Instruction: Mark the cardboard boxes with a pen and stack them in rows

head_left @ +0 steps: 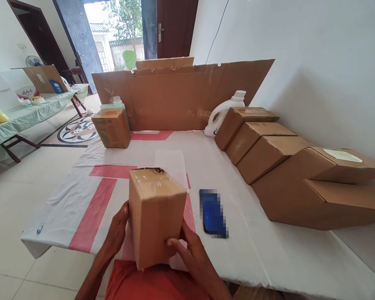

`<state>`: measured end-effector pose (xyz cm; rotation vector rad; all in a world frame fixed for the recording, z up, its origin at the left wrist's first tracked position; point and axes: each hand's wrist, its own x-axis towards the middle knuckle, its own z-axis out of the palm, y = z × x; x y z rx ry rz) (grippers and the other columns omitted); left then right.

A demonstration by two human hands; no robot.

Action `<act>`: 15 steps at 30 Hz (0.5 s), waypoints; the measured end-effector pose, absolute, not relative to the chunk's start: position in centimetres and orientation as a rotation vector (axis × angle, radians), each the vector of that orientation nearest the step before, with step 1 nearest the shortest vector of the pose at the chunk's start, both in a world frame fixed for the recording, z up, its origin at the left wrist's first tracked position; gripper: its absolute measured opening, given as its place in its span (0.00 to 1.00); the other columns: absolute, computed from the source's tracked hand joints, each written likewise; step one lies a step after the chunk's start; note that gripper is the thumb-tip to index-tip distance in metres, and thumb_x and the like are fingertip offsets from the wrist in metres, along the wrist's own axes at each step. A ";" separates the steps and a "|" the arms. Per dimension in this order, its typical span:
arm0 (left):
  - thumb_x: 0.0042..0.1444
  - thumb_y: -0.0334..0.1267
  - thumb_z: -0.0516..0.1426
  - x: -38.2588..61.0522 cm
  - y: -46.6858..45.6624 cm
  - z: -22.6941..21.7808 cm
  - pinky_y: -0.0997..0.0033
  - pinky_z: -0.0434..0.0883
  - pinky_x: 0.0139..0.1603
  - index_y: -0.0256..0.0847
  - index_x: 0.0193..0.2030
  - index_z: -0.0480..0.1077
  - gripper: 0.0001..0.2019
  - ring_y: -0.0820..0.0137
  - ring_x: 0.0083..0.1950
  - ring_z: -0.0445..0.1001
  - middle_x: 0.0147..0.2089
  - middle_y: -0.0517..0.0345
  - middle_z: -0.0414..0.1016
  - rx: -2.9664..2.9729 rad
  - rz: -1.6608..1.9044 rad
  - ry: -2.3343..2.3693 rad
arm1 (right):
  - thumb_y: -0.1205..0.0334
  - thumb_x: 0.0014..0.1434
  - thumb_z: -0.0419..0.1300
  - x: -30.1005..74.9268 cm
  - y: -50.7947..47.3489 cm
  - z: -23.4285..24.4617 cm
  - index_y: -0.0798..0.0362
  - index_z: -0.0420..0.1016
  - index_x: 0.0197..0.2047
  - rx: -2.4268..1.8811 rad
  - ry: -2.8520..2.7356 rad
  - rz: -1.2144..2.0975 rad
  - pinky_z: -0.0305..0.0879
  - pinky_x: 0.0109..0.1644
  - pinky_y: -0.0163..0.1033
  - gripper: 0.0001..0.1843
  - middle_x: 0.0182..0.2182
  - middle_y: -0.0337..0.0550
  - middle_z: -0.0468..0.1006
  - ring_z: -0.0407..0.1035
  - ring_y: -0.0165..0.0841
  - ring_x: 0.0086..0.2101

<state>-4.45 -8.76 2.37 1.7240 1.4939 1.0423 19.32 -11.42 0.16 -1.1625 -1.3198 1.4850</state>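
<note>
A plain brown cardboard box (154, 214) stands tilted at the near edge of the table, held between both my hands. My left hand (117, 233) presses against its left side, fingers wrapped on the wall. My right hand (190, 252) grips its lower right corner, fingers curled onto the front face. The box top looks taped shut. A white sheet of paper (171, 162) lies on the table just behind it.
A blue flat object (213, 212) lies right of the box. Several brown boxes (268, 156) lean in a row along the right wall, beside a white jug (221, 112). A printed box (111, 128) stands far left before a cardboard screen (175, 93). Another table (28, 114) is at left.
</note>
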 end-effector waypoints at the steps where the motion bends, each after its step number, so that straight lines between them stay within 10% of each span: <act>1: 0.74 0.53 0.47 -5.3 -9.4 2.7 0.41 0.70 0.69 0.44 0.68 0.69 0.25 0.53 0.69 0.72 0.65 0.45 0.76 1.676 1.039 1.520 | 0.45 0.65 0.64 19.2 -11.2 1.0 0.47 0.64 0.72 -1.139 -1.250 1.496 0.70 0.58 0.50 0.36 0.55 0.51 0.81 0.75 0.46 0.53; 5: 0.71 0.57 0.49 -8.9 -12.5 5.6 0.39 0.58 0.77 0.52 0.75 0.62 0.29 0.49 0.78 0.59 0.72 0.51 0.69 1.605 1.035 1.621 | 0.38 0.67 0.60 18.8 -10.8 3.6 0.44 0.28 0.81 -1.103 -1.038 1.532 0.72 0.56 0.49 0.56 0.53 0.49 0.82 0.77 0.42 0.50; 10: 0.68 0.58 0.51 -10.4 -13.7 9.2 0.51 0.70 0.69 0.55 0.72 0.66 0.29 0.48 0.76 0.62 0.72 0.57 0.69 1.601 0.995 1.609 | 0.30 0.63 0.60 17.3 -11.0 4.2 0.40 0.49 0.79 -1.113 -0.879 1.736 0.78 0.43 0.47 0.50 0.62 0.53 0.77 0.80 0.46 0.48; 15: 0.67 0.64 0.51 -8.3 -10.3 8.8 0.63 0.77 0.43 0.44 0.57 0.77 0.29 0.56 0.48 0.78 0.46 0.50 0.82 1.565 0.956 1.678 | 0.25 0.65 0.51 15.9 -10.4 3.8 0.51 0.59 0.73 -1.046 -0.797 1.852 0.77 0.31 0.47 0.47 0.37 0.51 0.85 0.81 0.45 0.30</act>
